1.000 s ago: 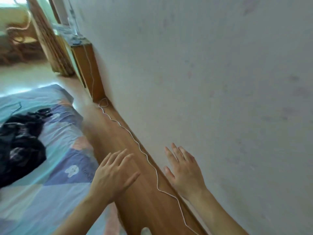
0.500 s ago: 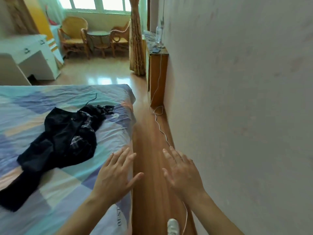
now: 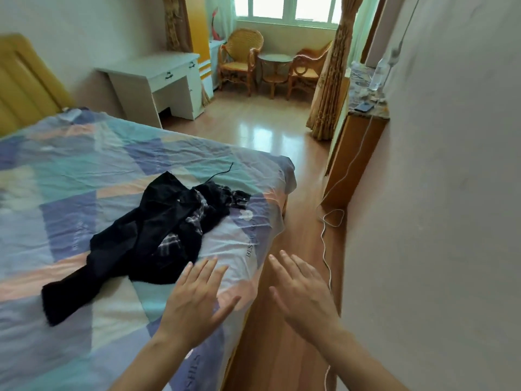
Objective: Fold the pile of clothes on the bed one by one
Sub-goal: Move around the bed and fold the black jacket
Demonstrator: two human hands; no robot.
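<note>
On the bed, head view: a pile of clothes (image 3: 158, 230) lies heaped and unfolded, black cloth with a plaid lining showing.
Landmark: the bed (image 3: 84, 165), covered by a patchwork sheet of blue, teal, peach and white.
Pile's place: on the near-right part of the bed, short of its foot corner; one dark leg or sleeve trails toward the near left.
Drawstring: a thin black cord (image 3: 222, 170) runs out of the pile's far side across the sheet.
Left hand (image 3: 197, 303): held flat over the bed's right edge, fingers straight and spread, holding nothing; its fingertips are near the pile's near-right edge, and contact cannot be told.
Right hand (image 3: 304, 294): off the bed's right side, over the wooden floor (image 3: 282, 142), fingers straight and slightly apart, holding nothing, well clear of the pile.
Hands together: side by side, backs up, not touching each other.
Right of the bed: a strip of floor, then a wall; a white cable (image 3: 327, 249) runs along the floor to a wooden cabinet (image 3: 358, 153) with a bottle (image 3: 376, 76) and a phone on top.
Beyond the bed's foot: a white desk (image 3: 158, 83), two wicker chairs (image 3: 242, 57) round a small table under a window, and curtains.
Head of the bed: a yellow headboard (image 3: 25, 83) at the far left.
</note>
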